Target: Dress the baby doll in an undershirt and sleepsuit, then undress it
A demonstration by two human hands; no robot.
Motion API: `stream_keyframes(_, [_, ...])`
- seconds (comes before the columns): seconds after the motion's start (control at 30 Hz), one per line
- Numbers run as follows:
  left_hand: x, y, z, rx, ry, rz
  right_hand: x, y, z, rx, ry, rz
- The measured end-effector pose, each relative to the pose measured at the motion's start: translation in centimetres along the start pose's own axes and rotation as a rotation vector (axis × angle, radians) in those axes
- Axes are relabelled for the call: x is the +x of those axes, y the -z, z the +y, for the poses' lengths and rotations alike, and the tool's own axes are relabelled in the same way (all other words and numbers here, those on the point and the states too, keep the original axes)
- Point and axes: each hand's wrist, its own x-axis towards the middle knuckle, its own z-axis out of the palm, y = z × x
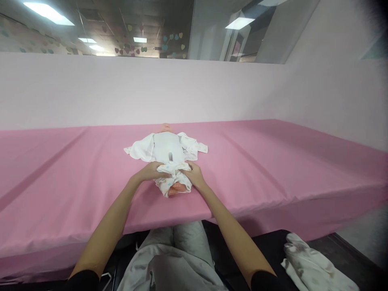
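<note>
One doll [167, 139], two hands, two loose garments.

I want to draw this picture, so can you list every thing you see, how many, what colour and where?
doll: one, peach, lying mid-table, head away.
open jacket: one, white, spread under the doll.
printed trousers: one, white with pale spots, bunched at the doll's legs.
table cover: one, pink, across the table.
cloth: one, white, lower right below the table.
ceiling lights: several, white, overhead.
left hand: one, gripping the trousers.
right hand: one, gripping the trousers.
</note>
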Motion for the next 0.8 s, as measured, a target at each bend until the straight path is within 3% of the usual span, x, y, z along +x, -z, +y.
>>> stream_keyframes(0.13, [-0.6, -0.5, 1.4, 0.103, 0.04, 0.032, 0.1, 0.1, -0.1, 0.048, -0.05, -0.002])
stream_keyframes(0.37, [-1.3, -3.3, 2.9, 0.376, 0.037, 0.049, 0.1, 0.3, -0.1, 0.035, -0.158, 0.04])
stream_keyframes(0.5, [-1.5, -4.1, 3.0, 0.451, 0.02, 0.047, -1.3, 1.1, -1.2, 0.169, -0.272, -0.065])
stream_keyframes(0.67, [-1.2, -4.6, 2.6, 0.531, -0.032, 0.08, -5.0, 2.6, -3.6, 0.221, -0.252, -0.241])
stream_keyframes(0.73, [-0.9, -4.5, 2.4, 0.559, -0.079, 0.098, -6.3, 2.3, -4.1, 0.203, -0.237, -0.197])
stream_keyframes(0.8, [-0.7, -4.5, 2.2, 0.602, -0.116, 0.109, -7.1, 1.4, -4.0, 0.18, -0.206, -0.063])
